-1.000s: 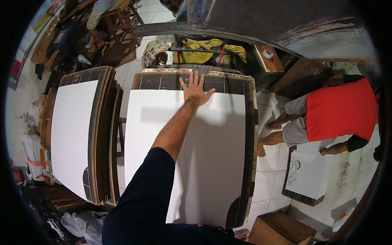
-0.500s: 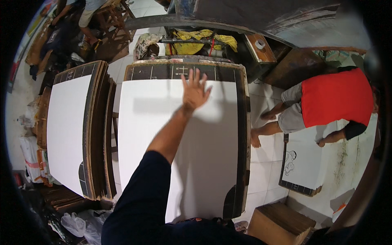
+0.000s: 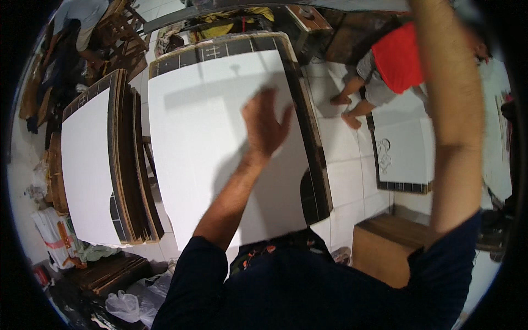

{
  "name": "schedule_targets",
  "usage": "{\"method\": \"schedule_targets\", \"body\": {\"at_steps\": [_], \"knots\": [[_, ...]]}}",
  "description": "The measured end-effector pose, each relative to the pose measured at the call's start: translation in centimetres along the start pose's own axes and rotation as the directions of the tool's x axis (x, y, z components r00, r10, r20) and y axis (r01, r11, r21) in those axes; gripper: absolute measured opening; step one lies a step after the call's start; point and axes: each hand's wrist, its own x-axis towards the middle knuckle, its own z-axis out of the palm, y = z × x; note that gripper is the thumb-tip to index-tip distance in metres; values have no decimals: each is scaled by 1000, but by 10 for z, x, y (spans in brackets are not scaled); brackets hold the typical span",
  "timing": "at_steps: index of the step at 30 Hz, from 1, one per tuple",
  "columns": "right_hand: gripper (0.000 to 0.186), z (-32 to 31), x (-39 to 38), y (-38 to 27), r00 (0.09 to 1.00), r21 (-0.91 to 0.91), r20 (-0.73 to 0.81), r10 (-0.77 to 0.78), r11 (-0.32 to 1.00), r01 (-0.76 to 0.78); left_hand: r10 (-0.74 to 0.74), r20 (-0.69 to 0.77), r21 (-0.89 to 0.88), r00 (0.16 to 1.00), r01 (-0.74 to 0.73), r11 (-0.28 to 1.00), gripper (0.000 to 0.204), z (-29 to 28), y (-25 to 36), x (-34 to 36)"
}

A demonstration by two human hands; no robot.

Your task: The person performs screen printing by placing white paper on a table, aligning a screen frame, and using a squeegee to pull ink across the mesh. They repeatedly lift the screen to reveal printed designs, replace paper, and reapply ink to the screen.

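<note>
Left hand (image 3: pixel 265 125): fingers spread apart, palm down over the white sheet (image 3: pixel 209 143), which lies flat on a dark-framed board (image 3: pixel 311 137). The hand is blurred, so contact with the sheet cannot be confirmed. The fingers point toward the sheet's far edge, near its right edge; open white surface extends to the left and toward the body.

Right arm (image 3: pixel 448 115): raised along the right side; its hand is out of view, finger state cannot be told.

A stack of similar boards (image 3: pixel 129 165) stands just left, separated by a narrow gap. Right of the board: tiled floor (image 3: pixel 346 181), a wooden box (image 3: pixel 385 242) and a crouching person in a red shirt (image 3: pixel 399 58)
</note>
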Motion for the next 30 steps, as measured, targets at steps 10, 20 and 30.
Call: {"method": "schedule_targets", "body": {"at_steps": [10,20,30], "knots": [[53,132,-370,-25,985,-98,-130,-117,990,105,-840,475,-827,263,461,-323,65,-115,63,-79],[43,252,-454,12,932,13,363,17,1000,-23,-757,502,-171,418,906,387,70,-66,-67,-223],[25,234,-435,13,821,73,571,23,994,-79,-336,152,253,929,292,922,124,-35,-81,-224]]}}
